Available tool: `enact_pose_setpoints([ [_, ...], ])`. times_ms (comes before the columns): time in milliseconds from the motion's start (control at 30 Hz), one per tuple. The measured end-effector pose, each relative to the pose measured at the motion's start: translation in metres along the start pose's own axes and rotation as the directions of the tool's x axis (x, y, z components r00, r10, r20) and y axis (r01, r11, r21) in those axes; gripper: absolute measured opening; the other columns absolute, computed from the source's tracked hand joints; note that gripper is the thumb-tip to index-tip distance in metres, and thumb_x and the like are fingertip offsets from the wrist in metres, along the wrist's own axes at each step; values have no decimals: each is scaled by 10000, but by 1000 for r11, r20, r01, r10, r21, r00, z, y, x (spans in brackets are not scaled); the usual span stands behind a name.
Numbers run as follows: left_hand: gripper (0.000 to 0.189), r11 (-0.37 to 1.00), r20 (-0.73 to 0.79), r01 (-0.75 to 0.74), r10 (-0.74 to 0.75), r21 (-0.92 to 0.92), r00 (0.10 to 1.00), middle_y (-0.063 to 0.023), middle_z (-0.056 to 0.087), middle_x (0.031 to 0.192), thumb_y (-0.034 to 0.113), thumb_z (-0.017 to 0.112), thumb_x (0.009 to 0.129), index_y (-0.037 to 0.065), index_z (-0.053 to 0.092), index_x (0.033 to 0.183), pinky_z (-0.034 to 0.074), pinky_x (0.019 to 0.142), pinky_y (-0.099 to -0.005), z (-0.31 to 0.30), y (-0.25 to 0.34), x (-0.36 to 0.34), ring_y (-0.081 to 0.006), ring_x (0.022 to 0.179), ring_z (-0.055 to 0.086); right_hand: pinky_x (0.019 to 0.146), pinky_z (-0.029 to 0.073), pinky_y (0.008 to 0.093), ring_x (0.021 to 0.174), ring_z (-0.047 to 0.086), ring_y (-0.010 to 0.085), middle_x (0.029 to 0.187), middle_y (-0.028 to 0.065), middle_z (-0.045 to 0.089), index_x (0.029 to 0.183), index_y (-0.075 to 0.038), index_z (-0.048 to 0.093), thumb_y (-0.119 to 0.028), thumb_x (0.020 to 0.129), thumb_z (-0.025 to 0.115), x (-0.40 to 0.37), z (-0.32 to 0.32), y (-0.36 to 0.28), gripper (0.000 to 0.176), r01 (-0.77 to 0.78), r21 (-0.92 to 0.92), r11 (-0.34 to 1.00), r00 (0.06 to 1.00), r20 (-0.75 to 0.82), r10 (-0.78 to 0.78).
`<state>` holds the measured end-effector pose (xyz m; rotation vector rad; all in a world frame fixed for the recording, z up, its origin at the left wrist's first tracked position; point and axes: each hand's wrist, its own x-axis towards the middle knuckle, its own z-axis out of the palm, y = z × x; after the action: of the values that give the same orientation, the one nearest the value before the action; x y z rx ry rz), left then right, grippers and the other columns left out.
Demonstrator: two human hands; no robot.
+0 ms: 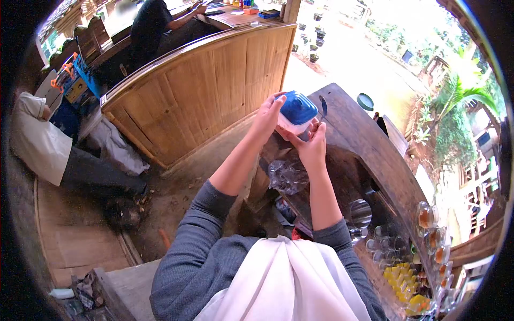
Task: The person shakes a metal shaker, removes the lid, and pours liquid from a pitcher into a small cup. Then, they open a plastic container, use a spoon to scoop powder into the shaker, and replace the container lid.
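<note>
I hold a square plastic food container [289, 126] with a blue lid [299, 108] out in front of me, tilted so that the lid faces me. My left hand [266, 119] grips its left side, thumb along the lid's edge. At the lower right corner, my right hand [312, 140] closes on the container from beneath. A dark spoon [323, 106] shows just above the right fingertips; I cannot tell whether that hand holds it. The lid looks seated on the container, and what is inside is hidden. Below the hands lies a crumpled clear plastic bag [288, 176].
A dark wooden counter [350, 125] curves down the right side, with glasses of amber drink [427, 216] along it. Clear glasses and yellow items [401, 281] stand on a lower shelf. A wooden partition [209, 88] rises ahead. One person [45, 139] is at the left, another [152, 27] beyond the partition.
</note>
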<state>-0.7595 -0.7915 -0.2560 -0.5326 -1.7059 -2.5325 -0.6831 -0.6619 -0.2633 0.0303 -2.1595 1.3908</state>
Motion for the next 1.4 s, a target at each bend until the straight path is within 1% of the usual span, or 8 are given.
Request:
enact_pose_setpoints([
  [367, 364, 997, 121, 19, -10, -79, 993, -69, 605, 1123, 246, 499, 952, 0, 533, 1219, 403, 947, -267, 58, 44, -33, -129, 1039, 551, 801, 478, 307, 886, 562, 185, 940, 120, 545, 1001, 3, 406, -277, 655, 859, -18, -62, -37, 634, 5, -59, 998, 996, -88, -10],
  [433, 368, 997, 166, 16, -4, -71, 986, -70, 600, 1135, 244, 495, 954, -1, 526, 1226, 393, 958, -268, 73, 52, -40, -129, 1054, 543, 949, 409, 388, 1133, 502, 188, 1162, 72, 493, 974, -61, 358, -159, 657, 854, -24, -79, -50, 596, -118, -6, 993, 990, -76, 118],
  [667, 441, 988, 423, 55, 12, -146, 906, -82, 542, 1195, 243, 505, 964, -4, 405, 1314, 402, 943, -259, 128, 56, -53, -116, 1094, 505, 948, 428, 371, 1152, 505, 187, 1180, 93, 479, 933, -85, 326, -111, 661, 839, -45, -145, -56, 581, -87, -23, 996, 981, -175, 82],
  [733, 462, 989, 476, 36, 37, -144, 878, -83, 534, 1207, 237, 517, 961, 1, 376, 1332, 409, 940, -267, 144, 53, -57, -125, 1099, 506, 841, 465, 276, 931, 527, 147, 1052, 108, 524, 880, -70, 305, -180, 636, 865, -51, -161, -52, 621, -2, 22, 1000, 972, -236, 7],
  [933, 516, 979, 608, 92, 39, -184, 793, -124, 491, 1248, 185, 543, 947, 18, 298, 1370, 430, 939, -308, 189, 51, -73, -164, 1120, 505, 901, 453, 282, 1043, 545, 153, 1182, 158, 508, 901, -62, 295, -137, 653, 852, -78, -208, -59, 613, 41, 13, 999, 948, -317, -35],
  [1133, 539, 990, 706, 2, 98, -139, 701, -122, 427, 1356, 156, 603, 900, 26, 358, 1362, 326, 1048, -365, 225, 65, -86, -228, 1252, 419, 987, 420, 379, 1176, 496, 209, 1237, 123, 460, 944, -112, 310, -17, 641, 828, -108, -244, -71, 607, -44, 68, 997, 941, -332, 65],
  [1200, 599, 947, 751, -315, 159, 68, 640, -133, 422, 1364, 179, 652, 865, 37, 357, 1368, 352, 1027, -375, 235, 74, -88, -244, 1268, 412, 982, 420, 370, 1163, 500, 194, 1242, 121, 463, 946, -112, 313, -36, 632, 840, -117, -253, -72, 618, -76, 53, 996, 932, -350, 90],
  [1400, 809, 777, 854, -595, 154, 206, 498, -232, 375, 1394, 399, 757, 731, 87, 365, 1367, 341, 1038, -453, 264, 84, -105, -412, 1281, 390, 977, 414, 341, 1196, 515, 257, 1275, 213, 453, 931, -56, 293, -60, 653, 841, -141, -272, -71, 615, -115, -24, 993, 929, -355, 100],
])
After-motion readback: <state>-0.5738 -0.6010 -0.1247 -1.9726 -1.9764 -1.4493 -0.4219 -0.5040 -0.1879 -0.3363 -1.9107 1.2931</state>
